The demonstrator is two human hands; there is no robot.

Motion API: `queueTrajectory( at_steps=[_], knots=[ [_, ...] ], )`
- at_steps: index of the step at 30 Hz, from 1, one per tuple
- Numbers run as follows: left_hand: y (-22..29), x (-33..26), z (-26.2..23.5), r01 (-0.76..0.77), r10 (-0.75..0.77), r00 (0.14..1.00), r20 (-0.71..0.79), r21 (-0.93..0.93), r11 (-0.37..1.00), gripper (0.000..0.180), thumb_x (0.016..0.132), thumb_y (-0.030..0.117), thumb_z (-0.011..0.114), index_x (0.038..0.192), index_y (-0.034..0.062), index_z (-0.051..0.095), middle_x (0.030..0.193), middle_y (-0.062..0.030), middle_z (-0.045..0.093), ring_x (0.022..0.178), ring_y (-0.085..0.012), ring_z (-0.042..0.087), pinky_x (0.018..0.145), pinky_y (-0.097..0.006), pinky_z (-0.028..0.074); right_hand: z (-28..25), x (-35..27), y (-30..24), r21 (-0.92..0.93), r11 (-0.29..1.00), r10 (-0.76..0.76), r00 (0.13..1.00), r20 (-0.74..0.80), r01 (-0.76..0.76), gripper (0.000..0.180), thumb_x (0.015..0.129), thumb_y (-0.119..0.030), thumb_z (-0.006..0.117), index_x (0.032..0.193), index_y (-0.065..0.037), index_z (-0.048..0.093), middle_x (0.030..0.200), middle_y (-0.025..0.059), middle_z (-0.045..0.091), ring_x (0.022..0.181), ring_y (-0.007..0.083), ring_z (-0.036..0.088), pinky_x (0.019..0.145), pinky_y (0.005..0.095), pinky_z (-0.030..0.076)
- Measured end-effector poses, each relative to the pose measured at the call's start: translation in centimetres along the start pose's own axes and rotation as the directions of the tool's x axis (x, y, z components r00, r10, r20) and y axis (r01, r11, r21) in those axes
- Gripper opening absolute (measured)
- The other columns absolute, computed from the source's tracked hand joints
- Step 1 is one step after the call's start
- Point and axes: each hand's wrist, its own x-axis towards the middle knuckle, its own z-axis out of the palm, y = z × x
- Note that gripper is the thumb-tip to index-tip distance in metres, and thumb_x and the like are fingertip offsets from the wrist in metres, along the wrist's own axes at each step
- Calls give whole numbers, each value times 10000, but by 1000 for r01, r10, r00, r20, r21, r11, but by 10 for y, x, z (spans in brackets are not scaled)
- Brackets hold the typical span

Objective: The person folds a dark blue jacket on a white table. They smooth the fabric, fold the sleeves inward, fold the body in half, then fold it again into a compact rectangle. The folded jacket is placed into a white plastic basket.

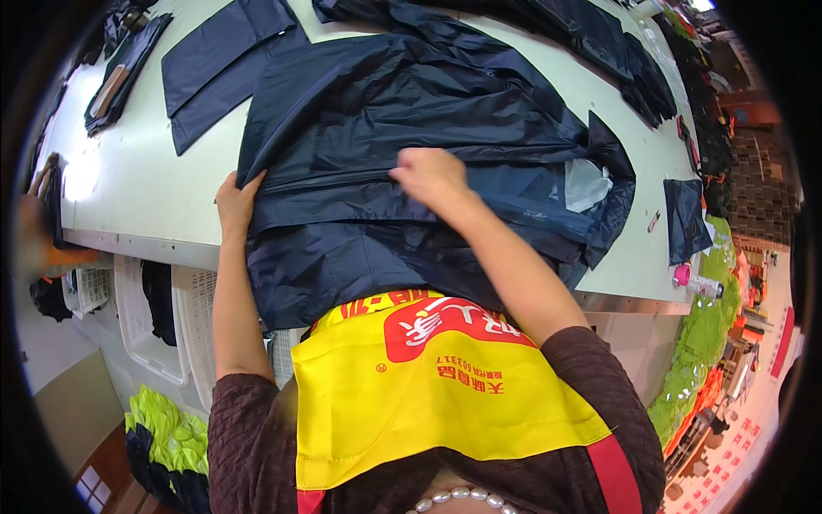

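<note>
A dark navy jacket (368,111) of thin, shiny fabric lies spread over the white table, its near part hanging over the edge against my yellow apron (445,411). At its left edge, my left hand (235,206) pinches the fabric beside the end of the front zipper strip (330,180). My right hand (432,178) is closed in a fist over the middle of that strip; its fingertips are hidden, so what they grip does not show. Toward the collar on the right, the jacket opens onto bluish lining and a whitish crumpled piece (586,184).
Folded dark garments (227,64) lie at the far left, with more dark fabric (591,43) at the far right. A small dark folded piece (685,221) and a clear bottle (706,285) sit by the right edge. White plastic baskets (133,317) and yellow-green garments (167,433) are below left.
</note>
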Motion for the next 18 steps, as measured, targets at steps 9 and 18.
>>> queueTrajectory(
  at_steps=[9,18],
  knots=[
    [7,18,11,-9,5,1000,13,347,938,395,770,391,695,925,28,665,817,-185,672,785,-334,653,701,-410,484,-102,-106,318,50,878,471,836,-281,-477,289,761,-294,698,748,-13,633,714,141,624,695,282,615,649,364,466],
    [142,1,63,-515,516,856,25,108,850,724,689,358,784,1287,73,495,1208,-177,560,1137,-296,529,962,-388,420,-128,-108,230,-138,980,-171,966,-192,146,593,742,-305,713,1242,-44,531,1238,147,560,1196,321,466,1002,376,374]
  ],
)
